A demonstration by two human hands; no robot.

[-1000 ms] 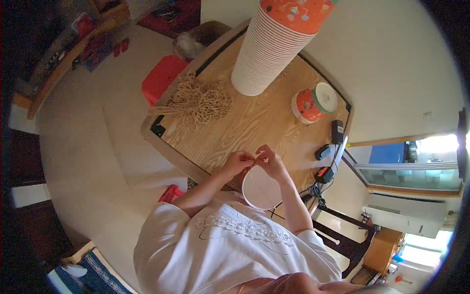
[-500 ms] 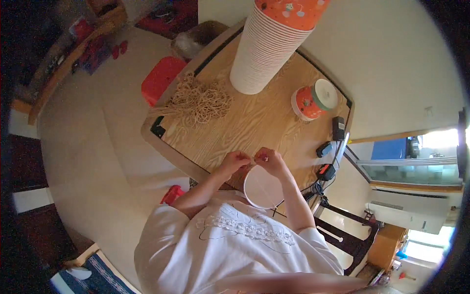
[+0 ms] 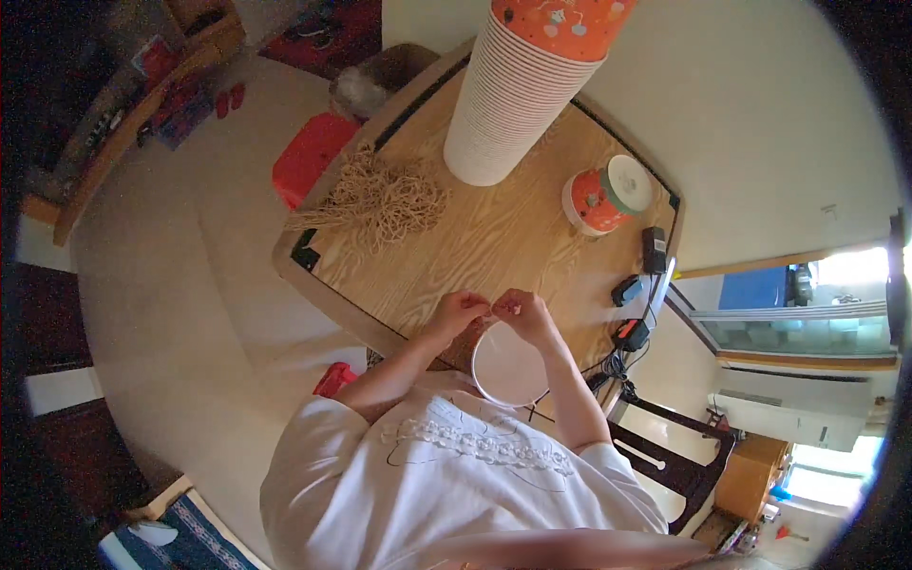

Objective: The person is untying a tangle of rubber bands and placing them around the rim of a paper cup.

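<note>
Little has shifted since the earlier frames: both hands hold the same station above the white bowl, with only a slight drift in framing. Nearest the seated person in the white shirt [image 3: 456, 484], the white bowl [image 3: 510, 365] sits at the near edge of the wooden table [image 3: 494, 237], tight against the body. Directly over its far rim, the left hand [image 3: 460, 312] and right hand [image 3: 522, 313] meet fingertip to fingertip, both pinched closed on something small and thin; what it is cannot be made out at this size, though it may be one of the tan bands. Judged as fine fingertip work, it is best done with wrists low, the piece kept over the bowl so a slip lands inside, and tension applied evenly from both sides. Further out, a loose pile of tan rubber bands [image 3: 385, 199] lies well apart toward the left corner. Beyond it stands a tall stack of paper bowls [image 3: 518, 104], and to the right a single lidded orange cup [image 3: 608, 195], with dark chargers [image 3: 654, 250] at the right edge.
</note>
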